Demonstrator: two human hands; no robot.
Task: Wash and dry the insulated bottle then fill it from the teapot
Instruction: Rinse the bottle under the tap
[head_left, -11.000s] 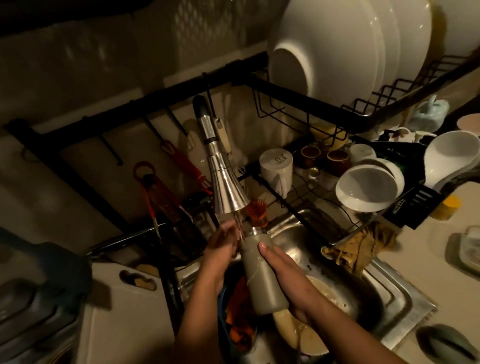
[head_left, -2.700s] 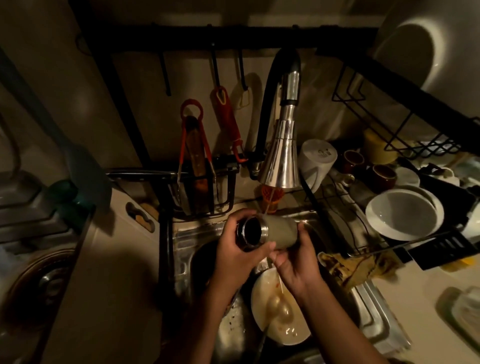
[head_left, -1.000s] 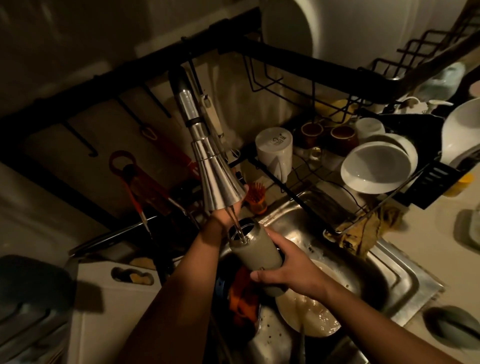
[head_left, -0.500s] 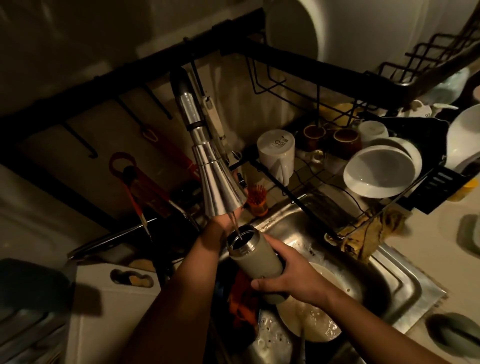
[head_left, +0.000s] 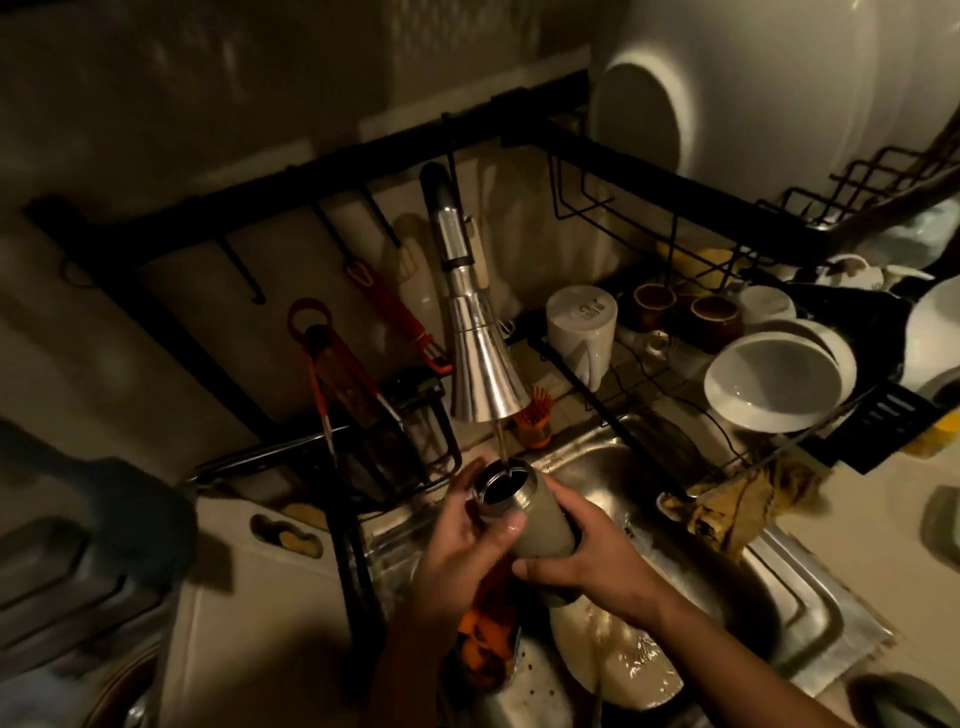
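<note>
Fingers (head_left: 540, 569) of right hand (head_left: 592, 558) wrapped round lower body of insulated bottle (head_left: 524, 512); left hand (head_left: 462, 535) clasping its neck, thumb across the side. Held tilted over the sink (head_left: 810, 618), open mouth up under the chrome faucet (head_left: 478, 364), thin stream running in. Below, dirty plate (head_left: 618, 670) in the basin. At right edge, rag (head_left: 737, 501) draped on rim; white bowl (head_left: 774, 384) in black dish rack (head_left: 883, 421).
</note>
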